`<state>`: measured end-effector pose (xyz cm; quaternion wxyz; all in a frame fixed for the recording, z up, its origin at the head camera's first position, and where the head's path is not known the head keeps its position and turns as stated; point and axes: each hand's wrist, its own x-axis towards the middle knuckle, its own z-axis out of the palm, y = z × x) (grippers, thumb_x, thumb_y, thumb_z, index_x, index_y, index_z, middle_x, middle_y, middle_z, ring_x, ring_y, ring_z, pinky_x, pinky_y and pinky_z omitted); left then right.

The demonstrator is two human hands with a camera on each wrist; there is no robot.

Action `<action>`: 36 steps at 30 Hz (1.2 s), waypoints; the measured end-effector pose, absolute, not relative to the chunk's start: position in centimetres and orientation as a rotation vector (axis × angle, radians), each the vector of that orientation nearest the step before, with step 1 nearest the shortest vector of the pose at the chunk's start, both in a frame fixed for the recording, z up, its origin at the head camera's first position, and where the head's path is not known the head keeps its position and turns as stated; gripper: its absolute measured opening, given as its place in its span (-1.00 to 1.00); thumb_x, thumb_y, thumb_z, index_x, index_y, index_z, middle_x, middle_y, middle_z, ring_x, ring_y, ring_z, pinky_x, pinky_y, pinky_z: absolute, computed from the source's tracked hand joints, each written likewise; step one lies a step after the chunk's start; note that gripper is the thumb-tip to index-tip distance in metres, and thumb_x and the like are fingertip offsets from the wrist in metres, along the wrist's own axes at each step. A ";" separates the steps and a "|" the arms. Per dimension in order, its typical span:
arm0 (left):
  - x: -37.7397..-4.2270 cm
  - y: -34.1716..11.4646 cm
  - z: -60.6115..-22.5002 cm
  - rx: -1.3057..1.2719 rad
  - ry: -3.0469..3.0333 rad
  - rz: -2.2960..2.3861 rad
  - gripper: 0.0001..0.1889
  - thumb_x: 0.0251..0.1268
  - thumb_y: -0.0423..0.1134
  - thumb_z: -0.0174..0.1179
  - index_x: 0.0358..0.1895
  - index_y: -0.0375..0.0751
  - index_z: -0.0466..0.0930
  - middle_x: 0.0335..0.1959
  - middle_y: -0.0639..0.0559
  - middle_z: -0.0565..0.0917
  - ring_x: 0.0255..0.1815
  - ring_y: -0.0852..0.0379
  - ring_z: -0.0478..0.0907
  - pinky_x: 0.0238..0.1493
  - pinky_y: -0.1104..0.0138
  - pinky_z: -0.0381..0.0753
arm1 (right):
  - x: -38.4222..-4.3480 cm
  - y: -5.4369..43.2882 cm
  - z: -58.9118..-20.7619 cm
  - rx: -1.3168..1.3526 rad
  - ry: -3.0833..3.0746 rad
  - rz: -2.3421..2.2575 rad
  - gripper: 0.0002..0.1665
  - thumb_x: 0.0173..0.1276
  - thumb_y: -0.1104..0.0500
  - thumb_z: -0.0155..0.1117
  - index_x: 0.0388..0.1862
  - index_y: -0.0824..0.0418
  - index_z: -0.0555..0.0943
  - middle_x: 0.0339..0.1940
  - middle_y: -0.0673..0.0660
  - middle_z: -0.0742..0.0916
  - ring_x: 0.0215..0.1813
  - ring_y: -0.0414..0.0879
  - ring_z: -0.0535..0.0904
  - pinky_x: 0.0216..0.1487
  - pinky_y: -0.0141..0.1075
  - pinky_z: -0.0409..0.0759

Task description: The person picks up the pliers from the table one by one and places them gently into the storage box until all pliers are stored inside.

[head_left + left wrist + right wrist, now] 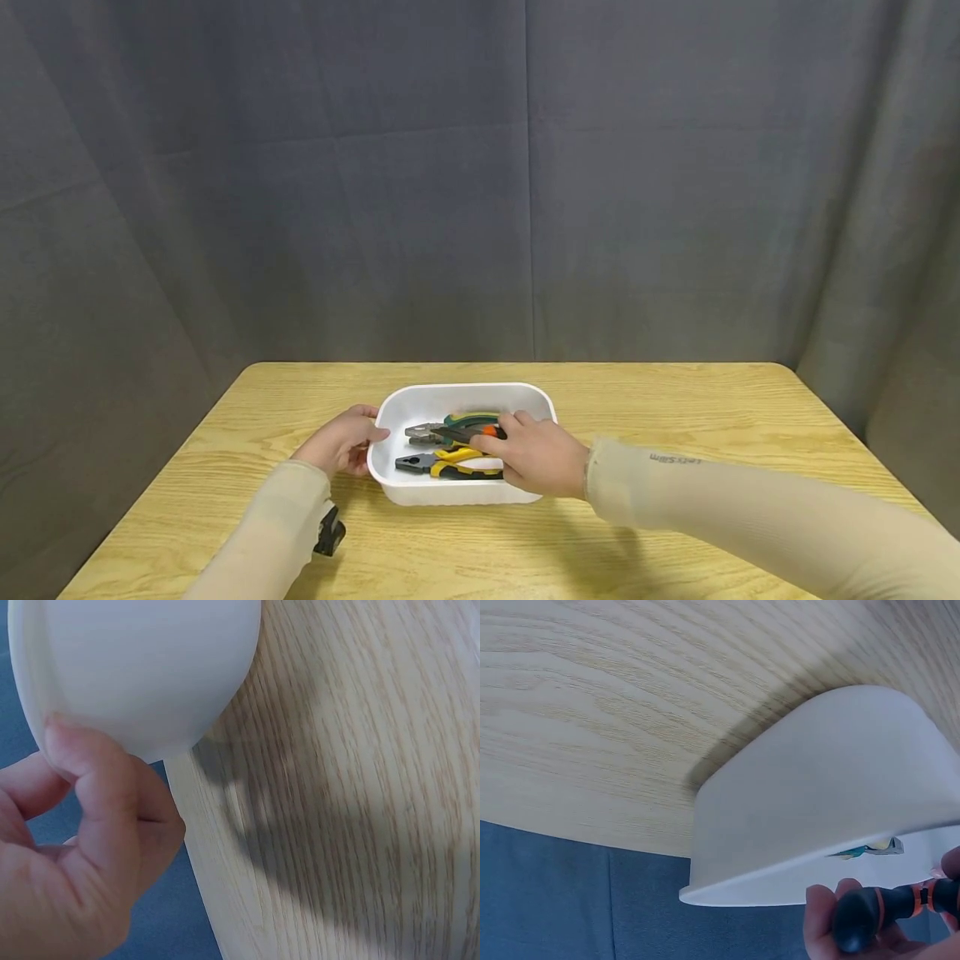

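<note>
A white plastic tub (453, 494) sits on the wooden table, its left end pinched by my left hand (344, 439). In the left wrist view the thumb (90, 754) lies over the rim and the other fingers bend beneath it. My right hand (542, 454) reaches over the tub's right side and grips a black-and-orange-handled tool (457, 434) with a dark pointed end. The handle's rounded black end (857, 919) sticks out of the hand in the right wrist view. Inside the tub lie green-and-yellow-handled pliers (424, 432) and yellow-and-black-handled pliers (416, 463), their handles partly hidden by the right hand.
Around the tub spreads the light wooden table (675, 408), its rounded back corners near a grey curtain (420, 208). A small black device (329, 532) is strapped at the left wrist. Pale sleeves cover both forearms.
</note>
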<state>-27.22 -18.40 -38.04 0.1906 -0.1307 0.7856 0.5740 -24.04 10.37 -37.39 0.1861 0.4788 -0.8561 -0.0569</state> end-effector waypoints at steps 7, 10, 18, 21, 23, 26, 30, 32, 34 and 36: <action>-27.3 -18.3 -38.0 -0.370 2.203 1.618 -0.63 0.42 -0.44 0.01 0.21 -0.32 0.17 -0.41 -0.15 0.45 -0.62 0.14 0.35 -0.65 0.49 0.37 | -24.6 10.2 -37.4 1.358 -2.431 -0.159 -0.50 0.22 0.21 0.30 0.14 0.00 0.47 -0.32 0.09 0.57 -0.41 -0.08 0.43 -0.60 -0.36 0.43; -27.3 -18.2 -38.0 -0.359 2.200 1.622 -0.62 0.42 -0.44 0.01 0.22 -0.32 0.17 -0.39 -0.16 0.46 -0.62 0.14 0.35 -0.64 0.48 0.37 | -25.0 10.2 -37.5 1.349 -2.434 -0.166 -0.51 0.22 0.18 0.34 0.13 -0.01 0.48 -0.30 0.11 0.58 -0.39 -0.07 0.46 -0.56 -0.33 0.48; -27.5 -18.4 -37.8 -0.370 2.202 1.611 -0.63 0.42 -0.44 0.01 0.21 -0.32 0.16 -0.40 -0.16 0.44 -0.61 0.14 0.34 -0.63 0.48 0.36 | -25.9 9.7 -37.3 1.386 -2.465 -0.233 -0.57 0.32 0.12 0.31 0.16 -0.05 0.51 -0.33 0.08 0.54 -0.41 -0.09 0.39 -0.57 -0.37 0.36; -27.6 -18.5 -37.8 -0.378 2.203 1.608 -0.63 0.42 -0.44 0.00 0.21 -0.31 0.17 -0.40 -0.16 0.44 -0.61 0.14 0.34 -0.63 0.48 0.36 | -26.2 9.3 -37.2 1.413 -2.488 -0.246 -0.58 0.35 0.10 0.29 0.18 -0.06 0.52 -0.31 0.07 0.55 -0.39 -0.10 0.39 -0.55 -0.36 0.37; -27.6 -18.6 -37.8 -0.382 2.207 1.605 -0.63 0.42 -0.44 0.00 0.21 -0.31 0.17 -0.40 -0.16 0.44 -0.62 0.14 0.34 -0.63 0.48 0.36 | -26.4 9.1 -37.1 1.440 -2.504 -0.224 -0.60 0.37 0.08 0.27 0.18 -0.06 0.52 -0.29 0.07 0.55 -0.37 -0.11 0.40 -0.54 -0.35 0.40; -27.5 -18.6 -37.8 -0.380 2.211 1.599 -0.63 0.42 -0.44 0.00 0.21 -0.31 0.16 -0.41 -0.16 0.44 -0.62 0.14 0.34 -0.64 0.48 0.37 | -26.7 8.8 -37.3 1.484 -2.532 -0.176 -0.64 0.42 0.02 0.22 0.17 -0.07 0.53 -0.29 0.06 0.55 -0.36 -0.12 0.41 -0.49 -0.34 0.42; -27.4 -18.6 -38.0 -0.368 2.215 1.604 -0.63 0.42 -0.44 0.00 0.20 -0.34 0.14 -0.42 -0.17 0.44 -0.62 0.14 0.34 -0.64 0.48 0.37 | -27.2 8.4 -37.6 1.528 -2.549 -0.176 -0.66 0.46 -0.05 0.15 0.18 -0.10 0.52 -0.32 0.03 0.53 -0.36 -0.14 0.39 -0.49 -0.35 0.40; -27.4 -18.6 -38.0 -0.369 2.216 1.605 -0.63 0.42 -0.44 0.00 0.20 -0.33 0.15 -0.41 -0.17 0.44 -0.62 0.13 0.35 -0.63 0.48 0.38 | -27.3 8.2 -37.7 1.540 -2.557 -0.212 -0.66 0.47 -0.02 0.14 0.19 -0.12 0.51 -0.31 0.03 0.52 -0.35 -0.15 0.38 -0.50 -0.37 0.39; -27.5 -18.6 -37.9 -0.368 2.218 1.602 -0.64 0.42 -0.43 0.00 0.20 -0.33 0.16 -0.39 -0.18 0.45 -0.61 0.13 0.35 -0.63 0.48 0.38 | -27.3 8.1 -37.7 1.542 -2.576 -0.238 -0.65 0.47 0.03 0.13 0.21 -0.14 0.50 -0.30 0.02 0.53 -0.35 -0.16 0.37 -0.51 -0.38 0.39; -27.5 -18.5 -37.9 -0.368 2.217 1.603 -0.64 0.42 -0.43 0.00 0.20 -0.32 0.16 -0.38 -0.18 0.45 -0.60 0.13 0.35 -0.62 0.48 0.39 | -27.2 7.9 -37.5 1.542 -2.600 -0.246 -0.62 0.46 0.08 0.13 0.22 -0.14 0.49 -0.27 0.03 0.53 -0.33 -0.16 0.38 -0.50 -0.38 0.42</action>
